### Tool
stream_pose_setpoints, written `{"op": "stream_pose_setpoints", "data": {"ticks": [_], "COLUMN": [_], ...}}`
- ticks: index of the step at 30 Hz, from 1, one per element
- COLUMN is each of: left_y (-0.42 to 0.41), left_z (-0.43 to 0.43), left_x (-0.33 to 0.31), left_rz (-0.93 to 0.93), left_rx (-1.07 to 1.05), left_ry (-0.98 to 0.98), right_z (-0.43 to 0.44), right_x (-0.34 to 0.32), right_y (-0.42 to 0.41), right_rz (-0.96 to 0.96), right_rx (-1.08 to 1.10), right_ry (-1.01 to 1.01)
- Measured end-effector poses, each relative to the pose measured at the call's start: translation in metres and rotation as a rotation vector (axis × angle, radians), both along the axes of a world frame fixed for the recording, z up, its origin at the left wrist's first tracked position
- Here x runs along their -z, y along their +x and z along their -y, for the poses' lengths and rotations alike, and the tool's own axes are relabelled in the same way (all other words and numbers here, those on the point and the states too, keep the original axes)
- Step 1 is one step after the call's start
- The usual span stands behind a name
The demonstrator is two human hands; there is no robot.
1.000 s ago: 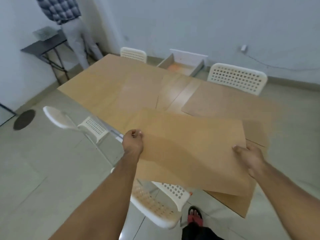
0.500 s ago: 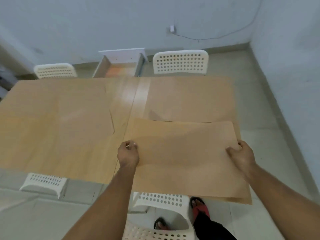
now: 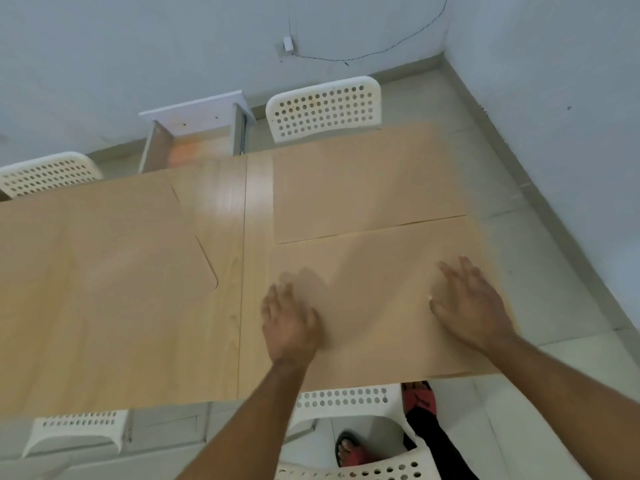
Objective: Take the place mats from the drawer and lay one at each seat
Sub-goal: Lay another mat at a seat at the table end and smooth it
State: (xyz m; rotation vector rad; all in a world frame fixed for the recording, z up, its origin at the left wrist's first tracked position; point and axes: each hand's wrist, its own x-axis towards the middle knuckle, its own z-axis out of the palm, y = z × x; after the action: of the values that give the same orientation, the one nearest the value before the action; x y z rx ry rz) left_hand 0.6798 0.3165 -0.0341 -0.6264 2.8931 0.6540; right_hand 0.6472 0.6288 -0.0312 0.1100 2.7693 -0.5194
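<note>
A tan place mat [image 3: 374, 271] lies flat on the near right part of the wooden table [image 3: 221, 306]. My left hand [image 3: 289, 320] rests palm down on its left side, fingers spread. On its right side my right hand [image 3: 471, 303] presses flat too. Another mat [image 3: 363, 188] lies beyond it at the far right seat. A third mat [image 3: 97, 271] covers the left part of the table. The white drawer [image 3: 194, 133] stands open past the table's far edge.
White perforated chairs stand at the far right [image 3: 325, 107], far left [image 3: 45, 173], near left [image 3: 76, 434] and near right [image 3: 346, 400]. A wall [image 3: 554, 81] closes in on the right. My feet in red sandals [image 3: 349, 452] show under the table edge.
The mat I held by its two side edges now lies flat on the table. Both hands have let go and moved onto its top, palms down. The view has tilted further down.
</note>
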Motion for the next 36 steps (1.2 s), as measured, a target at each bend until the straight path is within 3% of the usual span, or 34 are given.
{"op": "stream_pose_setpoints", "data": {"ticks": [3,8,30,36], "left_y": [0.008,0.001,0.0,-0.008], "left_z": [-0.014,-0.018,-0.024,-0.043], "left_x": [0.01,0.012,0.01,0.004], "left_rz": [0.15,0.224,0.219,0.16], "left_rx": [0.181,0.229,0.23,0.224], "left_ry": [-0.003,-0.011,-0.027,-0.068], "right_z": [0.009,0.008,0.001,-0.006], "right_x": [0.014,0.016,0.015,0.003], "right_y": [0.009,0.007,0.01,-0.002], "right_rz": [0.092,0.076,0.072,-0.008], "right_rx": [-0.174,-0.166,-0.158,-0.081], "right_ry": [0.129,0.184,0.204,0.144]}}
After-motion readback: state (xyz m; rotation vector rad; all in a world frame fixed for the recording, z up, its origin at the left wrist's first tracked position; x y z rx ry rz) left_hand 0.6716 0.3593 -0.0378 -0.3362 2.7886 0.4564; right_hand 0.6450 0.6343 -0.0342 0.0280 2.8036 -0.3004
